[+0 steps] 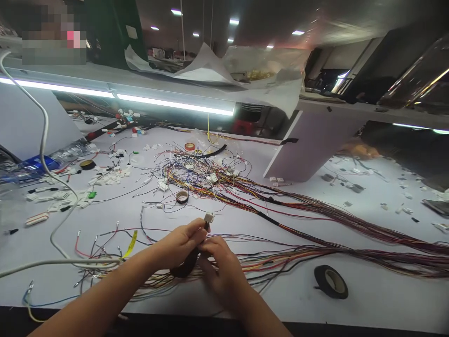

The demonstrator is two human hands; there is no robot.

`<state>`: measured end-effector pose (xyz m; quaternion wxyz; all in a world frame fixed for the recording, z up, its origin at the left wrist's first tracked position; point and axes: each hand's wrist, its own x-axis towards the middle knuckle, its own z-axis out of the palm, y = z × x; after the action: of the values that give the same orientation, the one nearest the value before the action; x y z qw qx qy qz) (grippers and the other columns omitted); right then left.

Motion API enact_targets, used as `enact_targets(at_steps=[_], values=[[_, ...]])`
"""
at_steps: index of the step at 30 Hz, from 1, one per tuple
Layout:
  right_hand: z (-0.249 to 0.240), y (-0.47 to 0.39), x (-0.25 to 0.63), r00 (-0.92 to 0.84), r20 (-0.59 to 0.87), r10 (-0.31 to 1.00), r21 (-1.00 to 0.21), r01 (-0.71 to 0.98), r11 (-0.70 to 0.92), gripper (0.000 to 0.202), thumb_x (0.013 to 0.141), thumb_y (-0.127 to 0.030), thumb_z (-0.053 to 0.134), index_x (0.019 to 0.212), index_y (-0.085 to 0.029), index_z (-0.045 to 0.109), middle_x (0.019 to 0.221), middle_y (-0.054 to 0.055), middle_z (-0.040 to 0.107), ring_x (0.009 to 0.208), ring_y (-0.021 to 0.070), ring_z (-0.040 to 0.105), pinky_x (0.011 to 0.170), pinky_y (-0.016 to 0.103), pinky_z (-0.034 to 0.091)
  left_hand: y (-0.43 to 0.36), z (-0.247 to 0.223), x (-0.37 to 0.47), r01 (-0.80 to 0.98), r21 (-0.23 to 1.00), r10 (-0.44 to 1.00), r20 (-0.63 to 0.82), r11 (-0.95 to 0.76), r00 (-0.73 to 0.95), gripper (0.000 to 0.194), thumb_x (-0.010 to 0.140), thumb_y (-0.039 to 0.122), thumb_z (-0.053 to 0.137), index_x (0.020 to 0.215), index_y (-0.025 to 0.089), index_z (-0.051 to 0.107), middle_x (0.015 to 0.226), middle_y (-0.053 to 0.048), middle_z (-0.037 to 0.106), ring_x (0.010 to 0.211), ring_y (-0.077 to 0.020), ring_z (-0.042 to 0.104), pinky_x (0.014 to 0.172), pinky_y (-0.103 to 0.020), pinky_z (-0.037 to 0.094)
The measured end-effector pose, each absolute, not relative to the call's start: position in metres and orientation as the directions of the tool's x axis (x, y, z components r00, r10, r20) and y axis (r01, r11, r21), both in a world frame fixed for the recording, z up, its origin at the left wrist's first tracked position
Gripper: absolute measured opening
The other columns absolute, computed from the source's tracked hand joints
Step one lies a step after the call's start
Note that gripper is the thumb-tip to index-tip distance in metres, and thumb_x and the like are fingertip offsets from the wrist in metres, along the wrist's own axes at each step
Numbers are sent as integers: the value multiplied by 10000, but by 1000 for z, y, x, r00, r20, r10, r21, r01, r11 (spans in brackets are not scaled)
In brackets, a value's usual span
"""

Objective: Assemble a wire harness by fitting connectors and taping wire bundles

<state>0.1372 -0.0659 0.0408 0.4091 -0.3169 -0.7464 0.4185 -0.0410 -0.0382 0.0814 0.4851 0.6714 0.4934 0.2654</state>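
Observation:
Near the front middle of the table, my left hand [182, 243] is closed in a pinch on a white connector [209, 217], just below its housing, where dark wires or wrapping come out. Right beside it my right hand [224, 264] is closed, its fingertips against a dark roll of tape [185, 266] that hangs under the left hand. The fingers partly hide the roll and the spot where both hands meet. Beneath them runs a bundle of coloured wires [266, 262], with loose terminal-tipped ends [94, 243] fanned out at the left.
A black tape roll [331, 282] lies at front right, another small roll [182, 197] behind my hands. Tangled wires [196, 173] and white connectors [112, 177] cover the table's back and left. A grey cable [45, 126] crosses the left. A blurred hand [361, 150] shows beyond the divider [301, 145].

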Motion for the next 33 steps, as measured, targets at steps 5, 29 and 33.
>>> enact_targets(at_steps=[5,29,33], values=[[26,-67,134,-506,318,802,-817,283,503,176,884,-170,485,925,-260,631,944,19,613,836,163,586,756,281,487,-28,91,-44,422,906,834,-251,24,491,323,889,509,451,920,233,615,822,9,596,793,-179,524,753,-258,418],[26,-35,118,-294,-409,864,-842,-243,-482,374,785,-327,546,1114,-237,394,780,-19,608,379,64,448,460,268,470,-66,55,-44,-98,952,955,-281,290,90,334,825,482,603,964,179,579,898,-52,666,805,-197,630,686,-316,513],[33,-30,132,-239,-121,963,-983,166,-82,308,747,-219,525,1055,-208,513,1004,74,625,719,178,617,672,372,534,-66,50,-33,-115,955,959,-262,274,110,305,760,413,701,912,159,629,859,-49,687,840,-215,625,812,-337,474]])
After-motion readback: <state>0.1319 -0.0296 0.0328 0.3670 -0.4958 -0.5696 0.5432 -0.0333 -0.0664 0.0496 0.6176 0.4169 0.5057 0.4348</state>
